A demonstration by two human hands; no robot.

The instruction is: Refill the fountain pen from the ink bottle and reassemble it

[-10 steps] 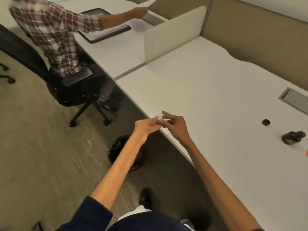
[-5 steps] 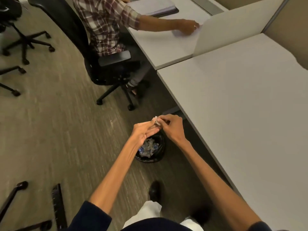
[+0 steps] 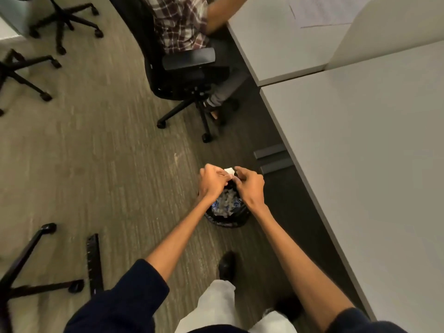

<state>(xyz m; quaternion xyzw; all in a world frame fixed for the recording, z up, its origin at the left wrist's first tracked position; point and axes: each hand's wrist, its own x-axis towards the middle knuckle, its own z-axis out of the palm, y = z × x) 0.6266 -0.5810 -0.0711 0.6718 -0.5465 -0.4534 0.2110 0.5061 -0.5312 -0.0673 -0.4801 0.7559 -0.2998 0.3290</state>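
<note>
My left hand [image 3: 212, 182] and my right hand [image 3: 249, 186] are held together over a black waste bin [image 3: 227, 213] on the floor. Between their fingertips they pinch a small white scrap of tissue [image 3: 229, 171]. The bin holds crumpled paper and blue-and-white bits. The fountain pen and the ink bottle are out of view.
A white desk [image 3: 374, 164] runs along the right, with a low divider panel [image 3: 384, 32] at its far end. Another person in a plaid shirt [image 3: 177, 22] sits on a black office chair [image 3: 182, 73] ahead. More chair bases [image 3: 28, 267] stand at the left.
My view has swung down and left from the desk to the floor. Both hands moved off the desk edge to above the bin, still pinched on the white scrap. The ink bottle left the view.
</note>
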